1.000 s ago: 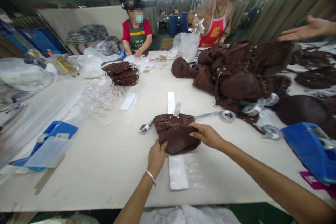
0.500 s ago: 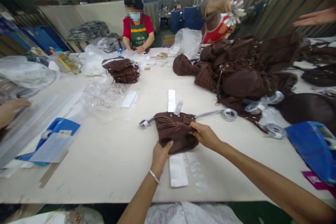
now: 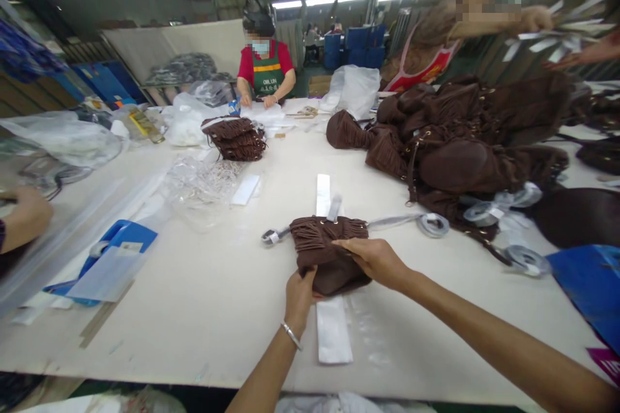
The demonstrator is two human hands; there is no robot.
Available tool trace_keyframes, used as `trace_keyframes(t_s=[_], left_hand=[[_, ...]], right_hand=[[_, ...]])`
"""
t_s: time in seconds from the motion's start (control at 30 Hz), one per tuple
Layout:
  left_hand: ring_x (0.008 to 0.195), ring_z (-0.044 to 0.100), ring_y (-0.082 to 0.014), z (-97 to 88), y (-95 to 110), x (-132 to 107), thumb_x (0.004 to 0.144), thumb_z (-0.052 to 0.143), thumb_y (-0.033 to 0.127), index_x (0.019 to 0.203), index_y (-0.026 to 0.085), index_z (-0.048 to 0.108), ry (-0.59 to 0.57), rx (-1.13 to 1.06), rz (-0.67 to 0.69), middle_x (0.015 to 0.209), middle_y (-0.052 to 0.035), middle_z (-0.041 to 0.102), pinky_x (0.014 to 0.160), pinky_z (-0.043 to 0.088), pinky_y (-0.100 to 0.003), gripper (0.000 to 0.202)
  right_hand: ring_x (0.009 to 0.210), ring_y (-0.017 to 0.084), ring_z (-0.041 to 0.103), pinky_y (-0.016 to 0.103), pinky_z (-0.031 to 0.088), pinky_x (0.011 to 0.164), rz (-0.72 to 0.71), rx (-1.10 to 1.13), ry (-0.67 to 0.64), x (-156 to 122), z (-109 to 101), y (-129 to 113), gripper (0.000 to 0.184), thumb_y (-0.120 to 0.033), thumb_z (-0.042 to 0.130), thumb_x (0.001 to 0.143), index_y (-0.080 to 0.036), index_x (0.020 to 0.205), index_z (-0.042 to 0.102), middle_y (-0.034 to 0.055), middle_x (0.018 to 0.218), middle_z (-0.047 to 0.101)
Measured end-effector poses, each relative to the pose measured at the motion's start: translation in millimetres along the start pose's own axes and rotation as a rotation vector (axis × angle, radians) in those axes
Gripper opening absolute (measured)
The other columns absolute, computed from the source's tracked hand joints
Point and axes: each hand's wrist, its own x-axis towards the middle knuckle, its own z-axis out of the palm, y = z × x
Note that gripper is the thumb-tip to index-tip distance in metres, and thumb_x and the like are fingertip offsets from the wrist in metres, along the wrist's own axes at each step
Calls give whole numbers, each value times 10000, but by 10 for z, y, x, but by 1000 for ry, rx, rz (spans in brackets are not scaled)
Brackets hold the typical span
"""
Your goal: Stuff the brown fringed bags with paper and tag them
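Observation:
A small dark brown fringed bag point(image 3: 334, 274) lies on the table in front of me. My left hand point(image 3: 299, 300) grips its lower left corner, thumb on top and the other fingers hidden beneath. My right hand point(image 3: 378, 260) lies over the bag's right side with its fingers stretched across the front below the fringe. Wrapped straps run out from the bag's top, ending in a coil point(image 3: 433, 224) at the right and a wrapped buckle point(image 3: 271, 237) at the left. A white paper strip point(image 3: 334, 332) shows under the bag's near edge.
Brown bags point(image 3: 455, 142) are heaped at the right. A stack of fringed pieces point(image 3: 235, 139) stands at the back left, behind clear plastic point(image 3: 201, 190). A blue tape dispenser point(image 3: 113, 239) sits left, a blue holder point(image 3: 588, 284) right. Co-workers stand across the table; another hand point(image 3: 26, 216) shows at left.
My right hand has slid from the bag's right edge inward over its front. My left hand keeps its hold. A co-worker at the back right has stretched out white strips towards another hand.

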Motion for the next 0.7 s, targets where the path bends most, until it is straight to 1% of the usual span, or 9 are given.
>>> trace_keyframes(t_s=[0.07, 0.13, 0.2, 0.27, 0.37, 0.47, 0.57, 0.7], left_hand=[[480, 638, -173, -9, -27, 33, 768, 664, 531, 933, 117, 631, -3, -31, -28, 686, -69, 689, 439, 528, -259, 447], [493, 645, -179, -19, -52, 63, 786, 641, 498, 937, 123, 626, -22, -60, -55, 660, -64, 682, 449, 528, -256, 405], [521, 658, -184, -24, -75, 86, 807, 605, 451, 957, 126, 622, -52, -86, -83, 674, -72, 689, 475, 541, -266, 358], [543, 667, -188, -21, -96, 103, 829, 556, 416, 971, 125, 616, -79, -107, -112, 696, -89, 697, 505, 557, -286, 330], [553, 672, -191, -17, -118, 125, 850, 504, 402, 965, 115, 609, -102, -121, -151, 717, -115, 702, 545, 575, -318, 327], [535, 666, -186, -34, -108, 145, 848, 521, 406, 964, 112, 603, -119, -113, -166, 710, -121, 701, 552, 577, -319, 327], [489, 643, -161, -72, -74, 161, 835, 566, 392, 982, 126, 595, -110, -79, -142, 708, -102, 702, 521, 562, -285, 305], [442, 612, -139, -115, -50, 167, 840, 557, 359, 1002, 147, 586, -87, -5, -89, 710, -78, 699, 489, 541, -270, 268]], right_hand=[[1100, 172, 634, 302, 521, 935, -92, -136, 84, -126, 145, 6, 379, -109, 425, 947, -216, 1266, 599, 59, 1236, 659], [1135, 206, 616, 348, 524, 956, -207, -278, 126, -225, 256, 8, 338, -127, 442, 957, -196, 1232, 626, 80, 1266, 639], [1165, 233, 597, 373, 532, 954, -304, -375, 130, -290, 340, -3, 318, -137, 474, 953, -192, 1224, 631, 86, 1293, 619], [1206, 247, 566, 395, 523, 976, -353, -415, 113, -337, 414, -19, 305, -141, 497, 948, -184, 1218, 633, 89, 1315, 601], [1292, 265, 484, 448, 473, 1043, -360, -412, 81, -414, 522, -21, 312, -130, 482, 955, -151, 1237, 615, 104, 1347, 573], [1364, 267, 387, 480, 432, 1084, -348, -384, 31, -502, 607, 33, 346, -119, 436, 970, -130, 1288, 571, 115, 1379, 541], [1393, 261, 333, 480, 408, 1108, -353, -369, -17, -575, 673, 97, 371, -102, 398, 976, -109, 1320, 538, 121, 1408, 507], [1401, 247, 316, 480, 383, 1126, -356, -335, -38, -650, 767, 124, 406, -73, 358, 973, -94, 1354, 497, 137, 1419, 491]])
